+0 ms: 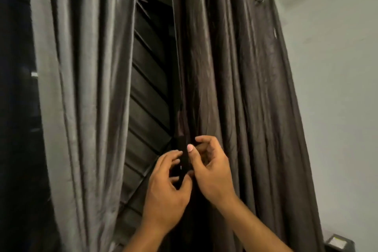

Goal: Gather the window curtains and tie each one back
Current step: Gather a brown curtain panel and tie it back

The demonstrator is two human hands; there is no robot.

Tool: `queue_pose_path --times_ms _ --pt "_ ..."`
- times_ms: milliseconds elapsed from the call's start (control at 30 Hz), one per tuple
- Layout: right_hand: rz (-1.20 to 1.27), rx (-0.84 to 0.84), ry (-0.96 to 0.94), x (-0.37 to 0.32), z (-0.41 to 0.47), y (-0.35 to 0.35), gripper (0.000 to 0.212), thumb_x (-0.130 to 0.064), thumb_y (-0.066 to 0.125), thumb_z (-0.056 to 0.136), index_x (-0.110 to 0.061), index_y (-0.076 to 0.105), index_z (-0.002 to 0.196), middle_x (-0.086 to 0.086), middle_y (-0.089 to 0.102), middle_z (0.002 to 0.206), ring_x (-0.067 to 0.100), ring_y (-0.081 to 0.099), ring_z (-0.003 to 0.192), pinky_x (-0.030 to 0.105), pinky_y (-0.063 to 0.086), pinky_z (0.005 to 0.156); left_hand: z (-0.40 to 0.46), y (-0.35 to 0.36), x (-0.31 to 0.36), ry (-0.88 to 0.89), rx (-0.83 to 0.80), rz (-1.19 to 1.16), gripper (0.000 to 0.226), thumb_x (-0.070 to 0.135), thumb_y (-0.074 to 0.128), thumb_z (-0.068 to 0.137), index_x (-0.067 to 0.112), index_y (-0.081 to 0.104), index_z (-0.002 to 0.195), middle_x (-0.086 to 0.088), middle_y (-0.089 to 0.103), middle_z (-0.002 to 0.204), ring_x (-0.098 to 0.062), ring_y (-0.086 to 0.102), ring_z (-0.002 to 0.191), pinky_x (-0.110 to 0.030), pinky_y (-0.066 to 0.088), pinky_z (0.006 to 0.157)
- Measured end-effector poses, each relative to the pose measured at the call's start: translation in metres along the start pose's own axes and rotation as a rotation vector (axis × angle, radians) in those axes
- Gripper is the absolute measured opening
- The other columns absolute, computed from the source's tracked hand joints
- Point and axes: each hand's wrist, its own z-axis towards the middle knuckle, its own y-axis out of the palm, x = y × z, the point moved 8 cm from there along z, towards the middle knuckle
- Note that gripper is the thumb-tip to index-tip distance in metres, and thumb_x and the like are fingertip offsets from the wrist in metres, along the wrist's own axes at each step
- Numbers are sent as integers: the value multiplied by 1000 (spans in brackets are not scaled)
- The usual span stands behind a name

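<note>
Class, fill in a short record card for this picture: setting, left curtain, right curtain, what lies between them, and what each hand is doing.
setting: window beside a pale wall
left curtain: grey, hanging in loose folds
right curtain: darker, bunched in folds
between them: dark slatted shutter
dark strap: upright at the right curtain's inner edge
left hand: fingers curled around the strap
right hand: thumb and fingers pinching the strap

Your left hand [166, 192] and right hand [211, 172] are raised together before you on bare forearms, backs toward you, fingers [173, 154] curled inward and nearly meeting, the right thumb pointing up with its nail showing.
</note>
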Motion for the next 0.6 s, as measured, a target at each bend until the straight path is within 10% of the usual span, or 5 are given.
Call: queue_pose_path --times_ms 167,400,600 --pt "-120 109 -63 20 83 -63 29 -38 70 96 -32 57 121 -12 67 99 3 66 95 23 56 77 84 47 -4 47 98 79 54 39 79 83 33 56 131 18 53 129 -2 54 123 -37 57 94" --pt "-239 141 -20 103 199 -125 69 -46 73 91 -29 38 148 -9 41 149 12 43 140 34 47 107 161 128 -17 -66 39 112 123 73 79 63 32 14 160 8 27 164 -15 32 148 -38 35 120" --pt "-153 -46 136 170 277 -118 116 -59 81 78 -25 10 164 -2 26 167 19 36 149 35 36 118 211 181 -38 -131 113 196 117 40 82 66 34 12 160 1 47 152 -18 51 134 -32 40 113"
